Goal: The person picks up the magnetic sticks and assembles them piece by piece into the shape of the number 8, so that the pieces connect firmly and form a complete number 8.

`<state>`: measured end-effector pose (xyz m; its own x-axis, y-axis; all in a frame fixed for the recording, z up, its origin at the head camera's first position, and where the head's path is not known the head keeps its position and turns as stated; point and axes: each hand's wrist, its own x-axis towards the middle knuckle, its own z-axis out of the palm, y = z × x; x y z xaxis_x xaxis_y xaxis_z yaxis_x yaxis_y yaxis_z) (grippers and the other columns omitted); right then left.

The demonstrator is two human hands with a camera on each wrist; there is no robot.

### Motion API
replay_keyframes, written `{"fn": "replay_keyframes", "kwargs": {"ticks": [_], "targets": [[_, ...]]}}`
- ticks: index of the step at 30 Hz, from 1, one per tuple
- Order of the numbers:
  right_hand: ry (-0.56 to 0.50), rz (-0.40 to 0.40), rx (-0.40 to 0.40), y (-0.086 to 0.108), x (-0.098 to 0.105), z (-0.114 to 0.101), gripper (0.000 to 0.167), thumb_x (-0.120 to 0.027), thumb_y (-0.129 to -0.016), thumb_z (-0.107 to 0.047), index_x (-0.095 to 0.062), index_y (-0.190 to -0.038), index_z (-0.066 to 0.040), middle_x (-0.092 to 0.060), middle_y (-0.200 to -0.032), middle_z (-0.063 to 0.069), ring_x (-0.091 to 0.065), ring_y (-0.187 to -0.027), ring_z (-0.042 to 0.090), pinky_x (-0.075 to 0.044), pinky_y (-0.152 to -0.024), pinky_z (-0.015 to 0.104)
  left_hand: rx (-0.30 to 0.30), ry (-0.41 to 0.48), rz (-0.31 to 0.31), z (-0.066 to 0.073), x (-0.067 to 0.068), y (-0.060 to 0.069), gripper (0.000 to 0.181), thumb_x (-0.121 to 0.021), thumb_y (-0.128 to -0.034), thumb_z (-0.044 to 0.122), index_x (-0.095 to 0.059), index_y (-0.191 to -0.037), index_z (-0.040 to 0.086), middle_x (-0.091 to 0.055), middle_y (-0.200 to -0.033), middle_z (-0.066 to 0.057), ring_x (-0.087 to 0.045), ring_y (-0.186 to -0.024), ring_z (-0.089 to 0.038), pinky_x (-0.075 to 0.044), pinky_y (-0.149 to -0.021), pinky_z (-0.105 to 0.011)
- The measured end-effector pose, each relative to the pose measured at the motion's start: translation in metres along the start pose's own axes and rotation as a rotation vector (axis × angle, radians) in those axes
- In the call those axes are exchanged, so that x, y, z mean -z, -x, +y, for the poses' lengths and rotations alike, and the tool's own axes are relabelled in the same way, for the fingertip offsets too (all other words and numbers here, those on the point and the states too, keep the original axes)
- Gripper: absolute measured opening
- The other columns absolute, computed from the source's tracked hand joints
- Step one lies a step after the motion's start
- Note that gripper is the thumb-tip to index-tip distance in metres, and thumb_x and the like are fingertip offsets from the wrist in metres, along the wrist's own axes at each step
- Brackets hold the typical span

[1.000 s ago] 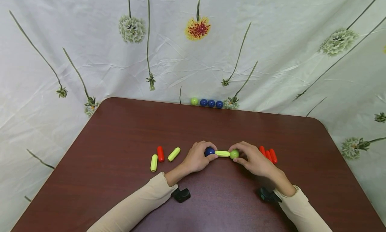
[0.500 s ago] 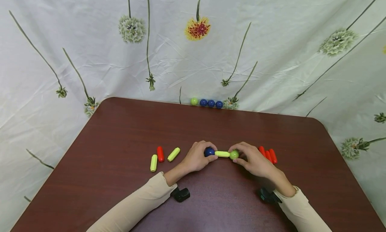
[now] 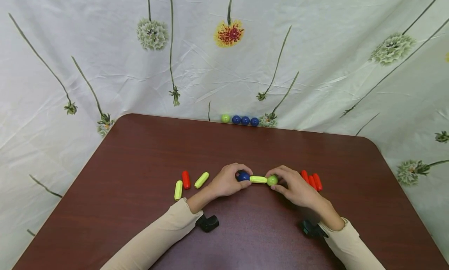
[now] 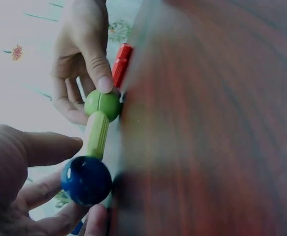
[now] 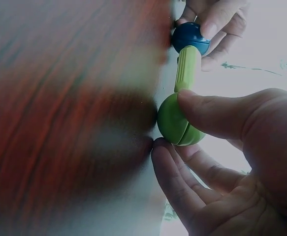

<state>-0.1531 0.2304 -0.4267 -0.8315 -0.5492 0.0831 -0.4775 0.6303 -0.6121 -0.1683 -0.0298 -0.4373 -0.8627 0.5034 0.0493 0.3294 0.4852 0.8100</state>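
Note:
In the middle of the table, a yellow ribbed rod [image 3: 258,179] joins a blue ball [image 3: 243,176] at its left end to a green ball [image 3: 272,180] at its right. The left hand [image 3: 229,181] curves its thumb and fingers round the blue ball [image 4: 87,182]; in the left wrist view the thumb tip looks slightly apart from the ball. The right hand [image 3: 294,185] pinches the green ball [image 5: 175,120] between thumb and fingers, with the thumb on the ball near the rod [image 5: 186,69]. The left palm is hidden in the head view.
A red rod [image 3: 186,180] and two yellow rods [image 3: 201,180] lie left of the left hand. Several red rods [image 3: 312,180] lie just beyond the right hand. A loose green ball [image 3: 225,118] and three blue balls [image 3: 245,120] line the table's far edge, against a flowered cloth [image 3: 315,86].
The left hand and forearm have shifted slightly to the left, and its thumb tip has drawn back a little from the rod. The right hand keeps its place on the green ball.

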Motion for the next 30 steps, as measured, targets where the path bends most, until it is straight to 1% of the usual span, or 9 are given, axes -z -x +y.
{"fn": "replay_keyframes", "kwargs": {"ticks": [2, 6, 12, 15, 19, 22, 26, 30], "targets": [[0.008, 0.005, 0.006, 0.001, 0.0, 0.0, 0.031, -0.073, -0.091, -0.006, -0.066, -0.119, -0.015, -0.063, -0.118, 0.002, -0.06, -0.099, 0.016, -0.054, -0.084, 0.035, 0.008, 0.017, -0.025, 0.0, 0.003, 0.0, 0.021, -0.072, -0.0914, 0.012, -0.073, -0.112, 0.01, -0.067, -0.114, -0.009, -0.057, -0.095, -0.02, -0.045, -0.081, -0.031], [0.012, 0.008, 0.018, 0.001, 0.0, 0.0, 0.033, -0.073, -0.091, -0.007, -0.066, -0.122, -0.014, -0.063, -0.119, 0.002, -0.061, -0.099, 0.016, -0.054, -0.084, 0.036, 0.023, 0.032, -0.051, 0.0, 0.006, -0.001, 0.02, -0.07, -0.0924, 0.01, -0.073, -0.112, 0.011, -0.067, -0.114, -0.009, -0.056, -0.094, -0.02, -0.045, -0.081, -0.031], [-0.01, 0.01, 0.008, 0.004, 0.006, 0.002, 0.041, -0.076, -0.089, -0.008, -0.063, -0.127, -0.011, -0.065, -0.121, 0.003, -0.066, -0.098, 0.018, -0.057, -0.084, 0.035, 0.043, 0.065, -0.061, -0.001, 0.008, -0.001, 0.019, -0.072, -0.092, 0.01, -0.073, -0.111, 0.012, -0.067, -0.114, -0.009, -0.056, -0.093, -0.019, -0.046, -0.081, -0.03], [0.015, 0.03, -0.009, 0.008, 0.012, 0.005, 0.042, -0.078, -0.087, -0.009, -0.064, -0.127, -0.011, -0.066, -0.121, 0.003, -0.066, -0.098, 0.021, -0.057, -0.085, 0.038, 0.051, 0.079, -0.067, -0.002, 0.008, -0.001, 0.019, -0.072, -0.0917, 0.01, -0.073, -0.111, 0.012, -0.066, -0.113, -0.009, -0.055, -0.091, -0.017, -0.046, -0.079, -0.029], [0.068, 0.071, -0.047, 0.018, 0.025, 0.011, 0.039, -0.077, -0.088, -0.012, -0.065, -0.125, -0.011, -0.067, -0.12, 0.007, -0.066, -0.099, 0.025, -0.056, -0.084, 0.043, 0.069, 0.108, -0.085, -0.001, 0.009, -0.001, 0.02, -0.072, -0.0921, 0.011, -0.073, -0.112, 0.011, -0.065, -0.113, -0.01, -0.054, -0.087, -0.016, -0.045, -0.074, -0.026], [0.106, 0.104, -0.081, 0.027, 0.035, 0.017, 0.038, -0.078, -0.088, -0.013, -0.065, -0.124, -0.009, -0.068, -0.116, 0.01, -0.066, -0.099, 0.026, -0.055, -0.083, 0.043, 0.096, 0.136, -0.095, 0.0, 0.01, -0.001, 0.02, -0.072, -0.0924, 0.011, -0.073, -0.113, 0.011, -0.064, -0.111, -0.009, -0.053, -0.084, -0.015, -0.044, -0.072, -0.025], [0.135, 0.146, -0.103, 0.036, 0.046, 0.026, 0.04, -0.082, -0.084, -0.012, -0.067, -0.12, -0.008, -0.068, -0.112, 0.011, -0.066, -0.097, 0.027, -0.056, -0.082, 0.042, 0.132, 0.16, -0.105, 0.002, 0.011, -0.001, 0.019, -0.068, -0.0955, 0.013, -0.074, -0.114, 0.013, -0.066, -0.111, -0.006, -0.053, -0.086, -0.016, -0.044, -0.075, -0.026], [0.153, 0.16, -0.11, 0.043, 0.055, 0.035, 0.044, -0.085, -0.079, -0.01, -0.067, -0.119, -0.008, -0.067, -0.114, 0.009, -0.065, -0.098, 0.028, -0.056, -0.083, 0.042, 0.163, 0.171, -0.111, 0.002, 0.012, -0.001, 0.021, -0.061, -0.0995, 0.013, -0.074, -0.116, 0.014, -0.066, -0.119, -0.004, -0.055, -0.088, -0.015, -0.044, -0.077, -0.027]]}}
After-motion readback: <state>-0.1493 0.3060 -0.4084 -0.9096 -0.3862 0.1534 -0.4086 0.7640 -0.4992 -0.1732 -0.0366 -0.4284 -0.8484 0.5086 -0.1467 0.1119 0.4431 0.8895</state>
